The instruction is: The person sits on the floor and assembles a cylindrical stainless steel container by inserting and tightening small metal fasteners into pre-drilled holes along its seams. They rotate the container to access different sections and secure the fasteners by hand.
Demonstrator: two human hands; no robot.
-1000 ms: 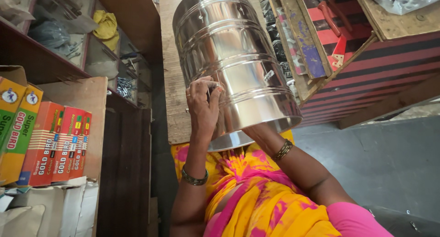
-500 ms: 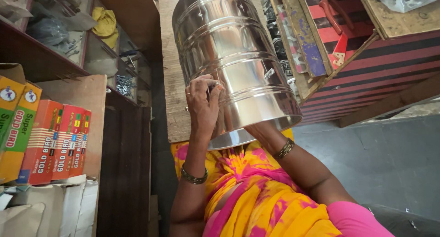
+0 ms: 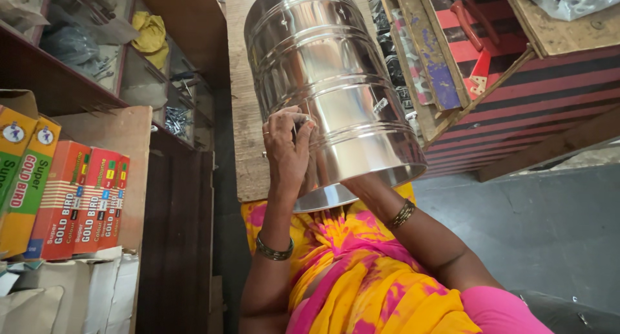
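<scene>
While the big steel drum point(image 3: 329, 82) lies tilted over the near edge of the wooden board point(image 3: 242, 108), its open mouth toward me, my left hand point(image 3: 289, 146) presses flat against its outer wall, fingers together. My right forearm point(image 3: 413, 227) goes into the mouth; that hand is hidden, so I cannot tell its grip.

Yellow-and-pink floral garment point(image 3: 361, 282), pink sleeve point(image 3: 500, 311), metal bangles point(image 3: 274, 250) on both wrists

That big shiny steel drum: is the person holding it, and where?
Yes. The left hand presses on the outside wall of the steel drum near its open rim. The right arm reaches inside the drum, so that hand's grip is hidden.
</scene>
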